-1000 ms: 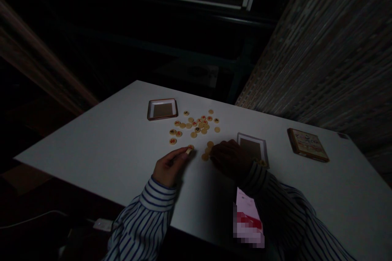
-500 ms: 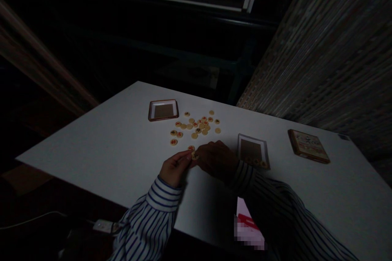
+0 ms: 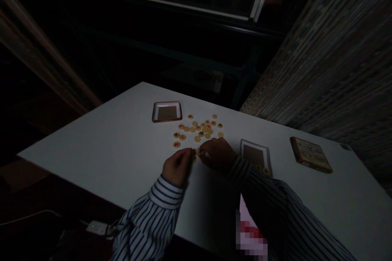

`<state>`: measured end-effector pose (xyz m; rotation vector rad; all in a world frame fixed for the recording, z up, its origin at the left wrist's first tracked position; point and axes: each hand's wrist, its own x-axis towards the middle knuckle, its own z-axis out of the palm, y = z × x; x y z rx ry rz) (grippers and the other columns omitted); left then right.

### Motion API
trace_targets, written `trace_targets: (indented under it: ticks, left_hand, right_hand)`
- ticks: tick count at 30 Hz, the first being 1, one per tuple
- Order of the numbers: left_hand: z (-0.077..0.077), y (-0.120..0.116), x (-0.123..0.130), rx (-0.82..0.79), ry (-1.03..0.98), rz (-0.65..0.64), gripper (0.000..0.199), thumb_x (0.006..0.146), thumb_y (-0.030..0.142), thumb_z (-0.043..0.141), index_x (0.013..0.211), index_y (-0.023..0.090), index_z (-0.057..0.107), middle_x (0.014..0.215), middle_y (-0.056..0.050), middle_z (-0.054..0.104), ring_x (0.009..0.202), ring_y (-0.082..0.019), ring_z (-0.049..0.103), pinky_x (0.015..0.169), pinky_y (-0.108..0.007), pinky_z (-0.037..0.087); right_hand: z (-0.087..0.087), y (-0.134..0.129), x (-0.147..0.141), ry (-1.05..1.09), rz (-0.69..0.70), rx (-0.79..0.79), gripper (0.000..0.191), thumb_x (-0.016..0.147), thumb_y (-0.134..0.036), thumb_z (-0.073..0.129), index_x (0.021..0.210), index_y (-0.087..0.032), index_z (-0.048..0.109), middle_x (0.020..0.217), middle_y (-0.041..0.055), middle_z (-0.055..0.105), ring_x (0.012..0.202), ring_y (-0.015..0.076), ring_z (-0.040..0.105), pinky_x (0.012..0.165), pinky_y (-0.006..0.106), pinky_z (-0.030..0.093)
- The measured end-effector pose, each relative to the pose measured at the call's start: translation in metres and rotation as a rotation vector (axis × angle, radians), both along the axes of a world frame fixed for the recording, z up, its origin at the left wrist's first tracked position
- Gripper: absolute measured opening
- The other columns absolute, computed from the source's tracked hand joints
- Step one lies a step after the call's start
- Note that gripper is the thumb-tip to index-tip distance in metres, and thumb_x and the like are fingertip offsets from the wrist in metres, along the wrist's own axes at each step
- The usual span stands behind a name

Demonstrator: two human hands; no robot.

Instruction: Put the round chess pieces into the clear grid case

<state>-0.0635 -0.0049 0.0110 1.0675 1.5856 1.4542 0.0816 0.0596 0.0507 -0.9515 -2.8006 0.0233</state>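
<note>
Hands above a white table [image 3: 122, 159], with the scatter of xiangqi pieces [image 3: 205, 129] as landmark. The left hand [image 3: 176, 167] is hovering on the near side of the scatter, slightly to its left; its thumb and forefinger are drawing together at the edge of some pieces, but shadow is hiding their contact, so whether they are clamping one cannot be told. The right hand [image 3: 217, 155], just beside it and also nearer than the scatter, is pinching a dark-marked xiangqi piece [image 3: 199, 151] between its fingertips. This piece is occupying the narrow gap between the hands. Within the scatter, some discs are showing red or dark characters, while others are presenting plain faces. A brown-rimmed tray [image 3: 167, 112] is lying left of the scatter, towards the far edge. A pale-rimmed tray [image 3: 252, 153] is resting to its right, with a few tray pieces [image 3: 266, 171] sitting at the near end and the right sleeve [image 3: 263, 189] partly covering it. A picture-topped box [image 3: 312, 154] is lying farther right of the scatter.
</note>
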Motion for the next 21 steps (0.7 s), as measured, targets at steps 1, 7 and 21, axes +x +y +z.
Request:
trace_targets:
  ticks: [1,7,21]
  left_hand:
    - [-0.001,0.000,-0.002,0.017,0.110,0.035,0.035,0.069,0.042,0.054,0.085,0.013,0.064,0.081,-0.008,0.068,0.078,-0.019,0.062,0.077,-0.035,0.049]
    - [-0.009,-0.001,-0.006,0.095,0.415,0.110,0.033,0.075,0.041,0.047,0.088,0.015,0.063,0.084,-0.007,0.067,0.078,-0.018,0.062,0.075,-0.031,0.049]
    - [-0.005,0.000,-0.009,0.163,0.633,0.015,0.027,0.078,0.033,0.043,0.091,0.016,0.061,0.088,-0.007,0.066,0.081,-0.017,0.061,0.075,-0.032,0.049]
  right_hand:
    - [-0.002,0.004,0.000,-0.005,-0.021,0.012,0.025,0.081,-0.035,0.040,0.089,-0.017,0.056,0.086,0.0053,0.062,0.080,0.0177,0.051,0.069,0.031,0.027]
    - [-0.010,0.021,-0.004,-0.116,-0.073,0.001,0.024,0.079,-0.032,0.041,0.091,-0.019,0.058,0.089,0.0062,0.063,0.089,0.0188,0.050,0.075,0.033,0.027]
    - [0.000,0.035,0.003,-0.275,-0.138,-0.047,0.025,0.080,-0.030,0.041,0.095,-0.021,0.058,0.098,0.0062,0.062,0.093,0.0206,0.051,0.074,0.035,0.032]
